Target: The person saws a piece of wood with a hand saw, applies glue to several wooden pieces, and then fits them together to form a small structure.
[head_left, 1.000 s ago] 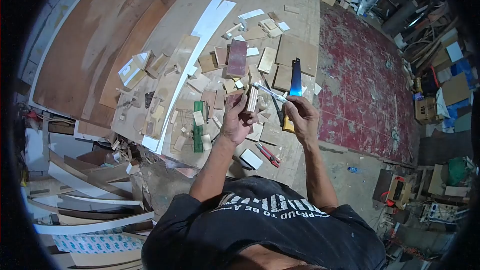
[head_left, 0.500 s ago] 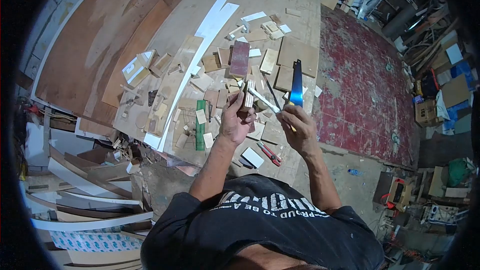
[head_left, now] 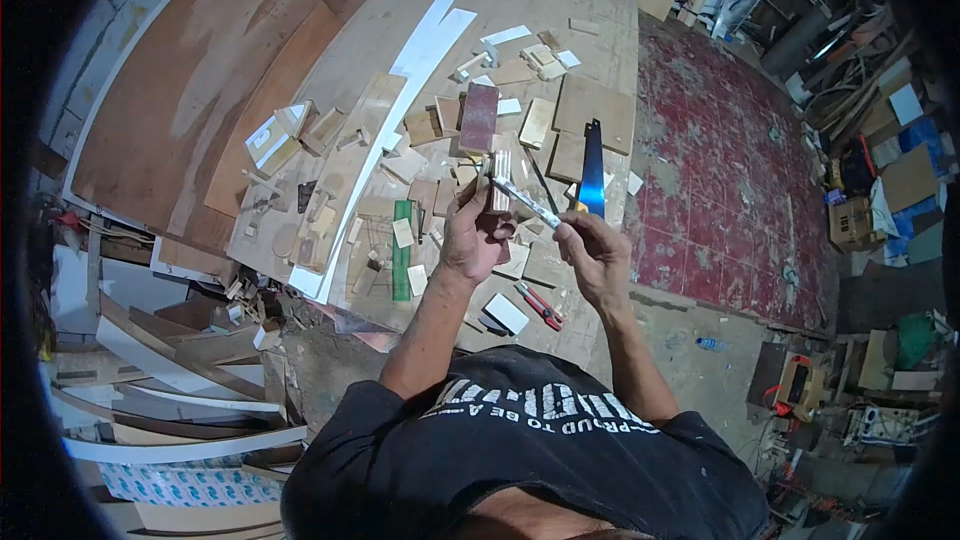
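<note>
My left hand (head_left: pixel 473 238) is closed round a small plywood block (head_left: pixel 500 180), its layered edge turned up. In my right hand (head_left: pixel 597 252), thumb and fingers pinch a slim white stick-like tool (head_left: pixel 530 202) with dark marks along it. The tool's far tip meets the top of the block in this view. Just past my right hand lies a handsaw (head_left: pixel 592 170) with a bluish blade. A sanding block with a dark red face (head_left: pixel 479 116) sits beyond the plywood block. Nearer my body are a red utility knife (head_left: pixel 540 306) and a white rectangular piece (head_left: pixel 506 314).
Small wood offcuts lie scattered over the workbench (head_left: pixel 330 70). A green strip (head_left: pixel 401 252) rests left of my hands, and a long white strip (head_left: pixel 410 90) runs up the bench. Curved panels (head_left: pixel 180 370) stand at lower left. Right of the bench is a red tiled floor (head_left: pixel 730 180).
My right hand has turned slightly and its fingers have shifted on the white tool, showing more of its marked side. My left hand and the block stay nearly in place.
</note>
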A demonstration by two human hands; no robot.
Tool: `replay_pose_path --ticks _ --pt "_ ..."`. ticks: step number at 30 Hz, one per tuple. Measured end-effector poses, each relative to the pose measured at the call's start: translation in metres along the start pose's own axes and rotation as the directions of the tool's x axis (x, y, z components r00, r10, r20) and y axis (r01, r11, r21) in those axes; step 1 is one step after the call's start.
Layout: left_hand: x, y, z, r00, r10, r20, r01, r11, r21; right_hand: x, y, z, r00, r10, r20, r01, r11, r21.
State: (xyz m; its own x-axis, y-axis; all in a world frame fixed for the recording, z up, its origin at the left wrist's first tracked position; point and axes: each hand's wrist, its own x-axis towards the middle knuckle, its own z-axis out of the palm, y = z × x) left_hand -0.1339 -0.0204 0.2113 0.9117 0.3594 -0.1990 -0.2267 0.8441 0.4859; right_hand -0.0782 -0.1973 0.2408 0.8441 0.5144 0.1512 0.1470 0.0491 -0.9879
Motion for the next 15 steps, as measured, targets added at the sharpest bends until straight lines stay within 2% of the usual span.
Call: replay_pose_path --ticks 4,6,9,11,13,15 --pt "0.008 -0.005 -0.012 0.998 0.049 0.039 -0.050 0.999 0.020 -0.009 -0.007 0.001 1.000 0.029 -0.002 -0.029 0.998 -0.064" --pt "0.012 -0.003 -0.015 0.994 0.056 0.089 -0.050 0.996 -0.072 -0.013 -0.010 -0.001 0.999 0.041 -0.004 -0.041 0.995 -0.089" --pt "0.010 0.001 -0.013 0.995 0.048 0.087 -0.047 0.999 -0.021 -0.018 -0.012 -0.005 0.996 0.085 -0.026 -0.087 0.991 -0.097" --pt "0.010 0.000 -0.010 0.996 0.052 0.078 -0.050 0.999 -0.020 -0.016 -0.014 -0.008 0.998 0.041 -0.045 -0.038 0.997 0.065" --pt "0.011 -0.001 -0.009 0.996 0.052 0.074 -0.051 0.999 -0.016 -0.012 -0.012 -0.006 0.997 0.022 -0.067 -0.016 0.997 0.080" --pt "0.010 -0.001 -0.008 0.993 0.026 0.113 -0.022 0.999 -0.033 -0.007 -0.007 -0.002 1.000 0.010 -0.026 -0.009 1.000 0.022"
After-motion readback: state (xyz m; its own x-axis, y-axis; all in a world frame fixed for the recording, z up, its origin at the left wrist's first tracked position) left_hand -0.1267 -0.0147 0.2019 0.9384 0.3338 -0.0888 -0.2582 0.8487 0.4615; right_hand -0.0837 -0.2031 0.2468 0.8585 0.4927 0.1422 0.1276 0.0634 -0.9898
